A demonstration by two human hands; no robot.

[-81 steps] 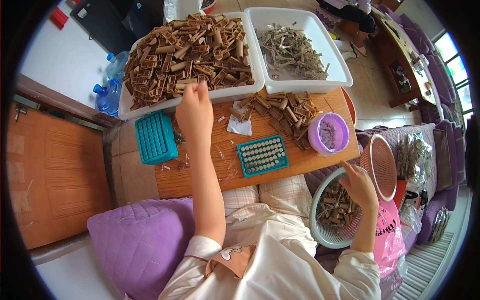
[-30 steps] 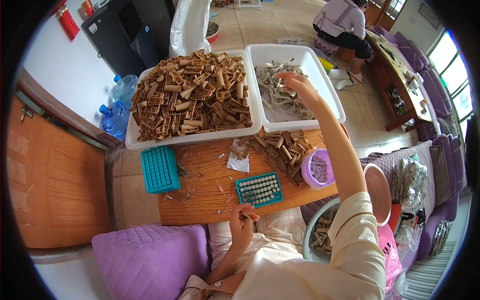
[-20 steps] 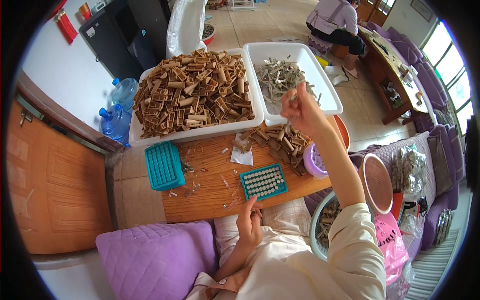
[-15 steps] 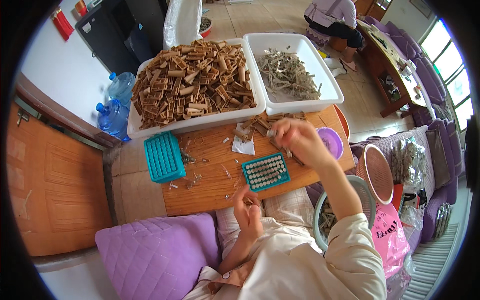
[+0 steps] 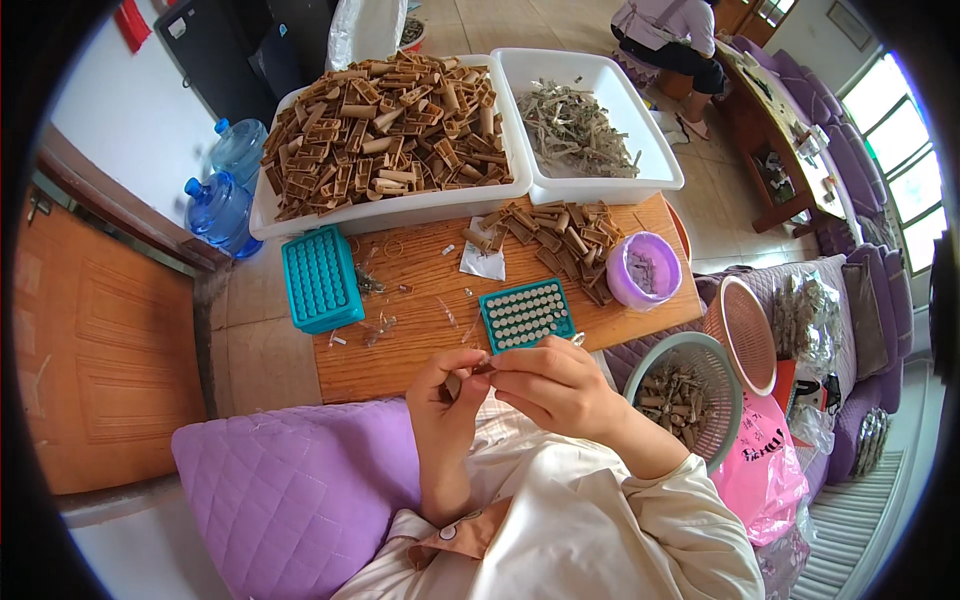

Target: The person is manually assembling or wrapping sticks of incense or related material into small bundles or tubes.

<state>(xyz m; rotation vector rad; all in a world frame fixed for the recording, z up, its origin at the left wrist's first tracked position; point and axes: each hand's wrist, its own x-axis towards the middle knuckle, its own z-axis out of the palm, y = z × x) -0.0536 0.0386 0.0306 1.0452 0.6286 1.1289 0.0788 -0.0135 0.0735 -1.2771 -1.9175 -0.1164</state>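
Observation:
My left hand and my right hand meet at the near edge of the wooden table. Thumbs and fingers of both are pinched together on something small, mostly covered by the fingertips. A small whitish bit shows beside my right hand's fingers; whether it is held I cannot tell. Just beyond my hands lies a teal rack filled with rows of round, pale-topped pieces. To its right, a heap of brown trough-shaped pieces lies near a purple bowl with grey strips inside.
A second teal rack stands at the table's left. Behind are a white tub heaped with brown pieces and another white tub holding grey strips. A grey basket and pink basket stand at right. A person sits far back.
My right hand has come back from the brown pieces beside the purple bowl and joined my left hand. My left hand has risen slightly leftward. The view has shifted a little.

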